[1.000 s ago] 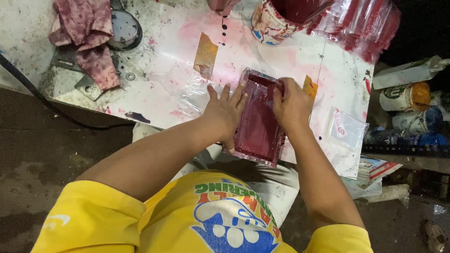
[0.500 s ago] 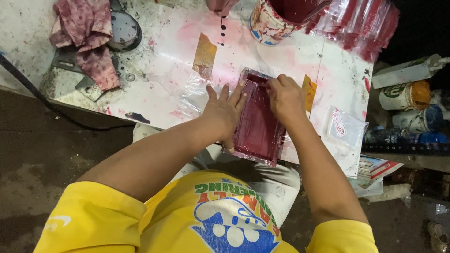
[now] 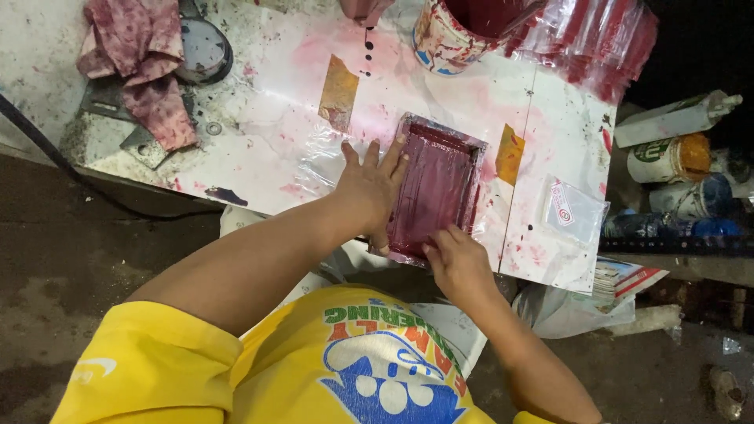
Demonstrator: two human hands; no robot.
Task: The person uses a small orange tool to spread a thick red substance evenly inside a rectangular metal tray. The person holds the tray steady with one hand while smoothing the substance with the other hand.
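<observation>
The white, pink-stained surface (image 3: 259, 157) carries a small red-inked printing frame (image 3: 436, 188), which lies flat near its front edge, between two strips of orange tape (image 3: 339, 90). Since a second ago the right hand (image 3: 459, 263) has slid from the far end of the frame down to its near end, while the left hand (image 3: 371, 188) has stayed flat on the frame's left side; judging by this, one stroke of ink across the screen is just finished. The left fingers (image 3: 385, 161) are spread and pressed down; the right fingers curl together over something at the frame's near rim, though what they pinch I cannot tell. Beyond the frame stand a paint tin (image 3: 444, 35) and a pile of red-printed clear bags (image 3: 597, 43), leaving little room that way. To the frame's left is open stained surface up to a red rag (image 3: 149, 71); to its right lies one small clear bag (image 3: 573, 208), just short of the surface's edge.
</observation>
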